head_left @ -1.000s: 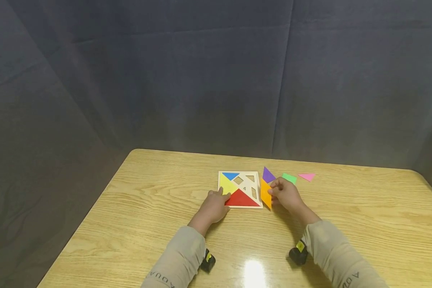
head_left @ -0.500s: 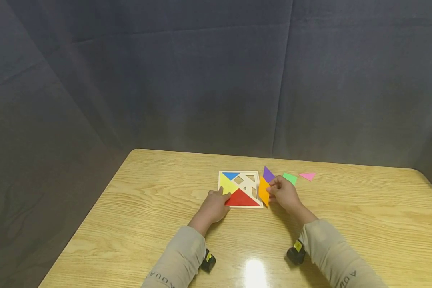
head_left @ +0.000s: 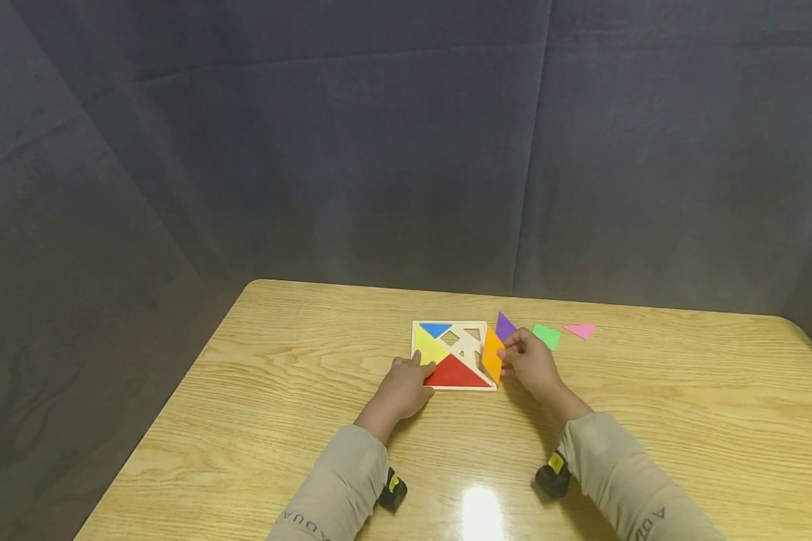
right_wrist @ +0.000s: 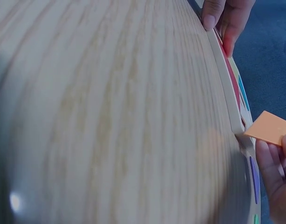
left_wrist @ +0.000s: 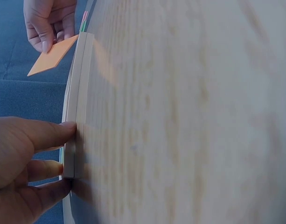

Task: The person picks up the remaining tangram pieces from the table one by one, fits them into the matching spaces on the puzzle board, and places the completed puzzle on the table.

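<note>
A wooden tangram board (head_left: 470, 347) lies on the table with yellow (head_left: 428, 347), red (head_left: 455, 373) and blue (head_left: 436, 329) triangles set in it; cut-out slots show on its right side. My left hand (head_left: 401, 387) holds the board's near left corner, thumb at the front edge (left_wrist: 70, 154) and fingers over the left part. At the board's right edge, my right hand (head_left: 533, 366) pinches an orange parallelogram piece (head_left: 492, 355) between thumb and fingers. The orange piece (right_wrist: 268, 128) is tilted up off the table, its lower tip close to the board's near right corner.
Loose purple (head_left: 504, 327), green (head_left: 546, 336) and pink (head_left: 580, 330) pieces lie on the table right of the board. The wooden table (head_left: 298, 361) ends at the back before a dark cloth (head_left: 379, 150). Each wrist wears a black camera.
My right hand has moved slightly left with the orange piece, bringing it from beside the board to over its right edge. My left hand stays on the board.
</note>
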Motion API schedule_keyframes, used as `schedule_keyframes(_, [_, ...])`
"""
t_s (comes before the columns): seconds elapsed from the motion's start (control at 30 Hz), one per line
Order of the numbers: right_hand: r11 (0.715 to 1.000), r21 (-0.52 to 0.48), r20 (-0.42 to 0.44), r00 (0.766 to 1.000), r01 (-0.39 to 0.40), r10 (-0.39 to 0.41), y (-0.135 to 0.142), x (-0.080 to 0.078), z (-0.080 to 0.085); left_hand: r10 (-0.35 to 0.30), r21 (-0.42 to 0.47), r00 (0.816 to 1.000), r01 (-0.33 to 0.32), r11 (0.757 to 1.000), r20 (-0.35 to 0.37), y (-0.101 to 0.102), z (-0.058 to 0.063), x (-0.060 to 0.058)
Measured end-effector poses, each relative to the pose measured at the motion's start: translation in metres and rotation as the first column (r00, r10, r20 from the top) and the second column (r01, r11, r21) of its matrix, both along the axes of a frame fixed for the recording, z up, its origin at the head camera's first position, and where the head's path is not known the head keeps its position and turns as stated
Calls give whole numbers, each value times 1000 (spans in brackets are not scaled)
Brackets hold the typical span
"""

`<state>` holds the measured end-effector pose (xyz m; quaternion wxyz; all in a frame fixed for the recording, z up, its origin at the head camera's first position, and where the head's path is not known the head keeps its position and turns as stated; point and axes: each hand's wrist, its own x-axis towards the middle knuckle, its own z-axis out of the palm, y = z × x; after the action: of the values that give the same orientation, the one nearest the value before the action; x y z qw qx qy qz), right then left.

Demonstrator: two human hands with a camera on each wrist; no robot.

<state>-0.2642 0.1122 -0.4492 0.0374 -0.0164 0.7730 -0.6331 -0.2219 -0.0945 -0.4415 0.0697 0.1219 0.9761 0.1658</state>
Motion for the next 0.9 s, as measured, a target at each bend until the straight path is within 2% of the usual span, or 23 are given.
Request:
schedule_keyframes(0.37, [1000,-14,4,1000,12,-12,-5,0,1,-1,-3,1000,1,1000,0,1,1,1])
schedule_keyframes(0.9, [999,45,-41,999,2,0,-12,-1,-1,4,17,1000,-4,1000,3,0,2,1])
